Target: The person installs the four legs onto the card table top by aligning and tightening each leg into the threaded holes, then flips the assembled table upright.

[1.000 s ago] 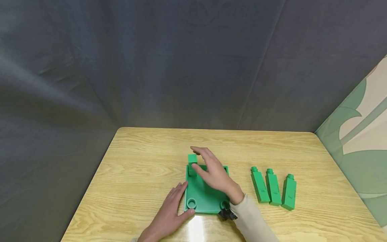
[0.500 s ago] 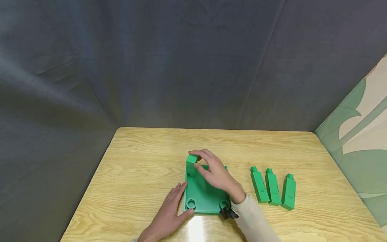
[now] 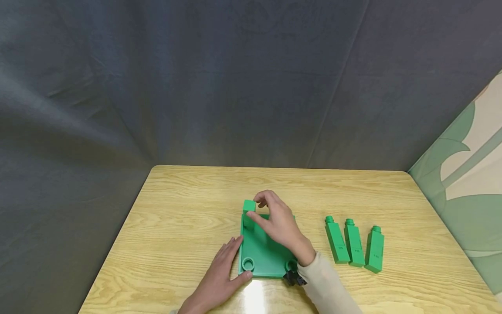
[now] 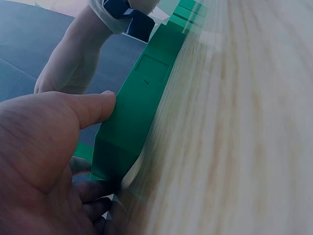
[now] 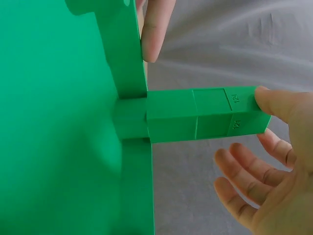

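A green square panel with a raised rim lies on the table, with round sockets at its corners. At its far left corner a green leg stands upright, its round base at the corner socket. My right hand pinches the leg's upper end between thumb and index finger, the other fingers off it. My left hand braces the panel's near left corner. Its fingers lie straight along the left side, and its thumb presses the near side. My right hand and wrist hide the panel's right part.
Three similar green legs with rounded ends lie on the wooden table to the right. Dark cloth hangs behind the table and on the left. A small black device sits at my right wrist.
The leg tilted left half a second ago and stands straighter now. My right fingers closed in on its top, shifted and bent again. My left hand and the panel have stayed put.
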Demonstrator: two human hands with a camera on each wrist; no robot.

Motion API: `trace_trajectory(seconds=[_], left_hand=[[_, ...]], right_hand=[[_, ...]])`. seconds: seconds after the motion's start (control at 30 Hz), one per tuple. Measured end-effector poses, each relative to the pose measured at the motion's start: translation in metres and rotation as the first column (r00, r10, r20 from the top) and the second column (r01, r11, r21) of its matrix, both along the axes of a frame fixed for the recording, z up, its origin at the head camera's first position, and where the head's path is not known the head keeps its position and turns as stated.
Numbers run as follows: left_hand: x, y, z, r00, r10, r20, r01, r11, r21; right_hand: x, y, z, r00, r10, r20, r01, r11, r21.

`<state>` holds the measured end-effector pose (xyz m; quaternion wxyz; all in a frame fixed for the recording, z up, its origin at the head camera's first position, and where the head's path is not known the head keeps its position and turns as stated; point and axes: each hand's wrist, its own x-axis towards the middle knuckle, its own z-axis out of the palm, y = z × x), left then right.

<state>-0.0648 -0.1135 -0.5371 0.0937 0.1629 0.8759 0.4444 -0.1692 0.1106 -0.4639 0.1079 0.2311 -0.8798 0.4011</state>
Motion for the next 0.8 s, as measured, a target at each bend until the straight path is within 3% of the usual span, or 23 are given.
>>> trace_trajectory(seconds=[0.23, 0.57, 0.8], left_hand=[[-0.0002, 0.0, 0.0001, 1.0, 0.0, 0.003, 0.0, 1.0, 0.003], [-0.0001, -0.0005, -0.0006, 1.0, -0.001, 0.001, 0.001, 1.0, -0.004], [-0.0005, -0.0006, -0.0006, 1.0, -0.008, -0.002, 0.008, 1.0, -0.005]], right_hand=[[0.0006, -0.0016, 0.0001, 1.0, -0.024, 0.004, 0.024, 1.0, -0.002], [-0.0005, -0.0005, 0.0022, 0.994, 0.109, -0.02, -0.11, 0.993, -0.044], [0.0014, -0.0077, -0.0005, 0.994, 0.001, -0.105, -0.005, 0.999, -0.04]])
